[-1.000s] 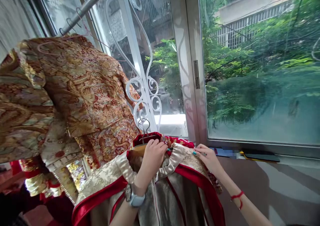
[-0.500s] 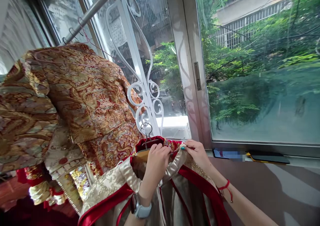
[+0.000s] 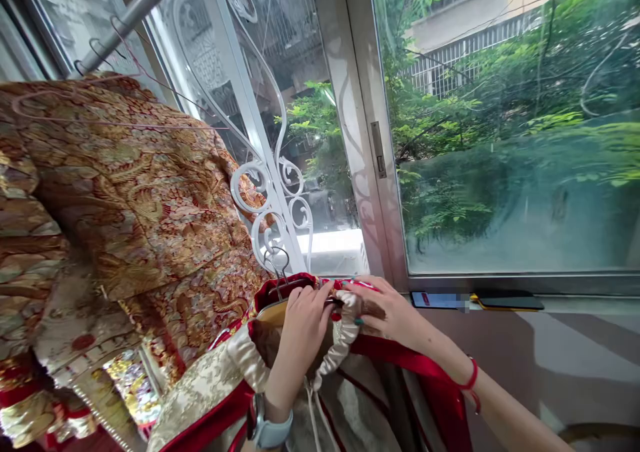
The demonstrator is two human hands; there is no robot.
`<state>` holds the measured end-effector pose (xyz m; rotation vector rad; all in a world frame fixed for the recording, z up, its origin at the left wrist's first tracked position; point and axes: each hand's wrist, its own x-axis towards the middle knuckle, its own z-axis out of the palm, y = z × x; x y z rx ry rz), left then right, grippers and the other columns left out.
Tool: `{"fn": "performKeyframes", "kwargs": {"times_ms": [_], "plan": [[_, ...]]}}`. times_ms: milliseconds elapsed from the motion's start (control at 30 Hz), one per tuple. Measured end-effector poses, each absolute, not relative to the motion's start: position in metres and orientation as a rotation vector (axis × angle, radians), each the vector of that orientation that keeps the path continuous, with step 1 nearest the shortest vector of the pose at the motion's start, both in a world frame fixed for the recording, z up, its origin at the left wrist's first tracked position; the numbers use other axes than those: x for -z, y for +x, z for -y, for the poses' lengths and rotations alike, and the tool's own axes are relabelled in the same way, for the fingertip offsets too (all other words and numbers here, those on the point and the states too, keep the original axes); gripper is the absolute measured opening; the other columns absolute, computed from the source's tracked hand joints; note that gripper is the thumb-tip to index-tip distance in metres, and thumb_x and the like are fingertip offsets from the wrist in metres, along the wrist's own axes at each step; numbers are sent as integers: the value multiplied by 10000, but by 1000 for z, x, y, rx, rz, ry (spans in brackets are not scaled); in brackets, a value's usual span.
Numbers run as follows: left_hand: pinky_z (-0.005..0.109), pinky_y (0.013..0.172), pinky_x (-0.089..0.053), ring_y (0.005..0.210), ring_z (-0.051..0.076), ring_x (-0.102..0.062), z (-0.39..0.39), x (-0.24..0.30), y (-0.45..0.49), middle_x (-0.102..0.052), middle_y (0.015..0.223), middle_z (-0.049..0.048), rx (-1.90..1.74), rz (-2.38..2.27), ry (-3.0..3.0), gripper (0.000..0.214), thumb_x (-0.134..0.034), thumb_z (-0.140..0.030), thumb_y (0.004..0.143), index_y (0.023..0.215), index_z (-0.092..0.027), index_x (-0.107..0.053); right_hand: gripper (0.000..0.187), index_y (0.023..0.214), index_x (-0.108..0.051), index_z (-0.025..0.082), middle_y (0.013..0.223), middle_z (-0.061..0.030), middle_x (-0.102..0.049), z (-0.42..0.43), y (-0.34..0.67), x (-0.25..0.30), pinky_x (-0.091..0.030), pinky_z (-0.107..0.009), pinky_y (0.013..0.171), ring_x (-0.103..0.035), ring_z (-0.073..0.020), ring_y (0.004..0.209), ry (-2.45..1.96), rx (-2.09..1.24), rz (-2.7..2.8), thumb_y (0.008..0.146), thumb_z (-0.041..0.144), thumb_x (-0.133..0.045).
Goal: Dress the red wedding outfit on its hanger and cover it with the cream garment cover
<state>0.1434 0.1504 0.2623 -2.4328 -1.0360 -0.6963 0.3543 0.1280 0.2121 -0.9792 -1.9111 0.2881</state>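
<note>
A cream satin garment with wide red trim hangs in front of me, its gathered neckline drawn in folds and two pale cords dangling below. Inside the neck is a tan hanger with a metal hook. My left hand, wearing a watch with a pale strap, reaches into the neck opening, fingers curled on the hanger; its fingertips are partly hidden. Just to the right, my right hand pinches the gathered collar between thumb and fingers. A dark red cloth with gold trim shows behind both hands.
Brocade jackets in gold and red hang at the left from a metal rail. White scrolled ironwork stands before the window. A phone and a dark flat object with a yellow edge lie on the sill.
The view has shifted right. My right hand has gone from pinching the collar's edge to a wider grip around its gathers. The neckline looks more bunched; my left hand stays at the neck opening.
</note>
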Motion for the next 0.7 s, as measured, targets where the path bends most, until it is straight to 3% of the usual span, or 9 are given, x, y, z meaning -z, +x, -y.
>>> {"fn": "performKeyframes", "kwargs": {"times_ms": [100, 167, 300, 433, 500, 600, 700], "plan": [[423, 862, -444, 883, 241, -578, -150, -263, 140, -689, 941, 57, 688, 1001, -2494, 437, -552, -46, 840, 1255, -182, -574, 730, 1456, -412, 275, 1470, -95, -452, -125, 380, -189, -351, -448, 1127, -437, -274, 1342, -1134, -448, 1888, 782, 244, -690], [436, 901, -455, 961, 249, -577, -150, -264, 138, -684, 1032, 72, 775, 963, -2525, 457, -561, -26, 801, 1231, -180, -577, 670, 1448, -417, 277, 1439, -92, -484, -122, 390, -177, -361, -440, 1121, -477, -268, 1310, -1186, -496, 1838, 821, 301, -652], [441, 981, -464, 1095, 258, -557, -147, -252, 133, -664, 1144, 90, 994, 839, -2498, 275, -571, -82, 820, 1068, -186, -625, 581, 1430, -440, 280, 1450, -80, -493, -113, 394, -162, -352, -434, 1127, -479, -261, 1317, -1251, -516, 1707, 868, 329, -582], [508, 1047, -445, 1206, 302, -542, -137, -223, 132, -607, 1314, 140, 736, 749, -2480, 336, -538, -74, 818, 1132, -166, -615, 568, 1424, -451, 271, 1474, -75, -487, -111, 393, -153, -358, -427, 1129, -466, -253, 1340, -1237, -522, 1672, 872, 332, -572], [461, 1028, -480, 1219, 283, -561, -128, -210, 133, -551, 1400, 158, 591, 824, -2543, 341, -496, -68, 841, 1151, -155, -607, 552, 1414, -465, 266, 1455, -78, -510, -113, 393, -150, -379, -437, 1116, -493, -257, 1317, -1258, -482, 1674, 874, 327, -563], [370, 904, -557, 1070, 238, -663, -105, -203, 128, -641, 1291, 137, 434, 1051, -2683, 360, -451, -58, 859, 1157, -176, -614, 485, 1364, -519, 258, 1385, -85, -568, -111, 389, -148, -423, -453, 1078, -556, -266, 1244, -1330, -348, 1640, 884, 319, -538], [345, 912, -557, 1090, 220, -653, -75, -203, 98, -669, 1241, 87, 700, 1110, -2728, 416, -461, -107, 876, 1250, -249, -576, 403, 1280, -584, 268, 1300, -87, -607, -100, 375, -151, -465, -445, 1028, -596, -271, 1168, -1302, -144, 1556, 885, 327, -531]]}}
